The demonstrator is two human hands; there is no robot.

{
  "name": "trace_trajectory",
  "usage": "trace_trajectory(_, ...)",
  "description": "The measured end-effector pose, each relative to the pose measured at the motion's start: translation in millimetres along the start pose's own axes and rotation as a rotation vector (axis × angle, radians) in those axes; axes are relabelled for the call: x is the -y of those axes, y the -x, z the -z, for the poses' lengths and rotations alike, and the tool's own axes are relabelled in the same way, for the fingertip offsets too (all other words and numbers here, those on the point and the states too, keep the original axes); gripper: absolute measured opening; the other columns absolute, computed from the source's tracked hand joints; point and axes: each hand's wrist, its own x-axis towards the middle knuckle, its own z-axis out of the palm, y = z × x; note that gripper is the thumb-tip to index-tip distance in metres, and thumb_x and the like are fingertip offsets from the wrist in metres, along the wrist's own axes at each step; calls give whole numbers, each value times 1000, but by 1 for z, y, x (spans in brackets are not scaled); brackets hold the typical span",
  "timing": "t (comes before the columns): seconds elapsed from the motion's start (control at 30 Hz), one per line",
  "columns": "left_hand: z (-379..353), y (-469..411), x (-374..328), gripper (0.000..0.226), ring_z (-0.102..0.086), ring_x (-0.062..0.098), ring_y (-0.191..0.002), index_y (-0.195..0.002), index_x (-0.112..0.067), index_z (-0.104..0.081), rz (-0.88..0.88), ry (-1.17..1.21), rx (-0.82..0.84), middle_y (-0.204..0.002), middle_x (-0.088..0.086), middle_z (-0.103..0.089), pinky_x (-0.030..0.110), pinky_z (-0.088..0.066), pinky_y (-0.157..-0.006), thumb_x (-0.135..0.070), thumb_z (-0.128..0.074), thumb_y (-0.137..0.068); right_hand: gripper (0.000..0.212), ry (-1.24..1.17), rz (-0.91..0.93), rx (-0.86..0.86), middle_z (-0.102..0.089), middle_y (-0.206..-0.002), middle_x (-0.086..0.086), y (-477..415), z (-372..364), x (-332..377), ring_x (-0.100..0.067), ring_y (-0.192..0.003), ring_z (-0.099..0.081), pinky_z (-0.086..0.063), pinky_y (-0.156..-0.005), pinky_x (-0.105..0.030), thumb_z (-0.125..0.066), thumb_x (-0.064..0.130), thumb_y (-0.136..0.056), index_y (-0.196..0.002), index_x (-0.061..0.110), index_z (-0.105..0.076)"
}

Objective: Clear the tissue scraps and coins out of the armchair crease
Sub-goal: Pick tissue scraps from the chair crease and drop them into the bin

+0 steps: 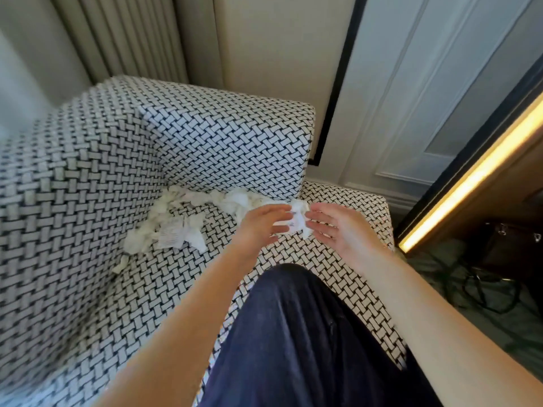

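Observation:
The armchair (88, 186) has a black-and-white woven cover. White tissue scraps (188, 201) lie bunched along the crease between seat and backrest, and more scraps (138, 242) follow the left arm's crease. A printed paper slip (173, 235) sits among them. I see no coins. My left hand (261, 224) pinches a crumpled tissue scrap (298, 217) between thumb and fingers at the right end of the crease. My right hand (338, 227) faces it with straight, spread fingers, the fingertips touching the same scrap.
My leg in dark blue trousers (293, 333) rests on the seat's front right. A panelled white wall (411, 98) stands behind the chair. To the right are a lit strip (470, 177), a dark bag (511, 245) and cables (484, 289) on the floor.

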Motion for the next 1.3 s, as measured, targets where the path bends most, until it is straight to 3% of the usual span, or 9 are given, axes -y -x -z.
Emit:
trace_trajectory(0.2, 88, 12, 22, 18, -63, 18, -100, -106, -24, -65, 29, -5, -224, -108, -4, -69, 37, -46, -94, -23, -51, -95, 16, 118, 23, 150, -71, -97, -5, -10, -86, -26, -17, -88, -66, -51, -84, -31, -51, 13, -95, -102, 11, -66)
trace_trajectory(0.33, 140, 23, 49, 23, -53, 12, -111, -116, -25, -60, 76, -21, -442, -125, -9, -57, 31, -38, -99, -22, -51, -96, 19, 343, 94, 264, -69, -105, -8, -17, -134, -51, -17, -91, -65, -50, -91, -37, -50, 14, -95, -107, 9, -65)
trace_trajectory(0.43, 170, 31, 70, 44, -45, 20, -123, -136, -16, -48, 168, 10, -722, -136, 1, -47, 33, -36, -97, -23, -54, -93, 22, 665, 264, 322, -67, -108, -2, -26, -153, -73, -13, -97, -61, -48, -83, -23, -50, 20, -95, -109, 10, -65)
trace_trajectory(0.5, 186, 29, 87, 50, -48, 25, -119, -132, -17, -50, 220, 0, -819, -133, 5, -52, 37, -41, -97, -30, -56, -85, 24, 795, 329, 344, -64, -116, 0, -34, -159, -89, -8, -101, -56, -39, -77, -11, -50, 20, -96, -114, 11, -63)
trace_trajectory(0.6, 199, 24, 105, 41, -54, 28, -108, -126, -17, -52, 272, 37, -855, -124, 9, -58, 39, -47, -92, -26, -55, -86, 25, 935, 404, 321, -60, -124, 1, -48, -157, -106, -7, -112, -51, -34, -92, -14, -52, 13, -94, -117, 12, -62)
trace_trajectory(0.7, 204, 13, 113, 54, -49, 27, -117, -135, -18, -44, 298, 213, -860, -129, 4, -52, 42, -44, -100, -26, -61, -84, 32, 1074, 483, 338, -51, -134, -1, -63, -153, -115, -18, -130, -39, -25, -104, -23, -56, 17, -92, -124, 15, -58)
trace_trajectory(0.87, 242, -63, 202, 101, -41, 26, -128, -126, -37, -46, 362, 313, -957, -139, 0, -46, 51, -43, -97, -67, -75, -34, 51, 1142, 377, 389, -30, -152, -2, -74, -153, -120, -24, -143, -15, -15, -117, -43, -58, 32, -90, -138, 32, -42)
trace_trajectory(1.03, 204, -24, 127, 70, -7, 27, -141, -144, -27, -31, 463, 14, -939, -154, 1, -16, 46, -11, -116, -46, -59, -82, 63, 1184, 249, 589, -6, -159, 1, -73, -160, -120, -21, -146, 7, -4, -117, -42, -55, 35, -93, -145, 44, -22)
trace_trajectory(1.3, 191, -31, 130, 70, 5, 30, -142, -146, -31, -23, 541, -324, -941, -155, 3, -10, 42, 4, -115, -37, -55, -84, 66, 1251, 237, 639, -10, -159, 5, -77, -160, -128, -20, -146, 1, -8, -119, -42, -55, 39, -92, -149, 35, -21)
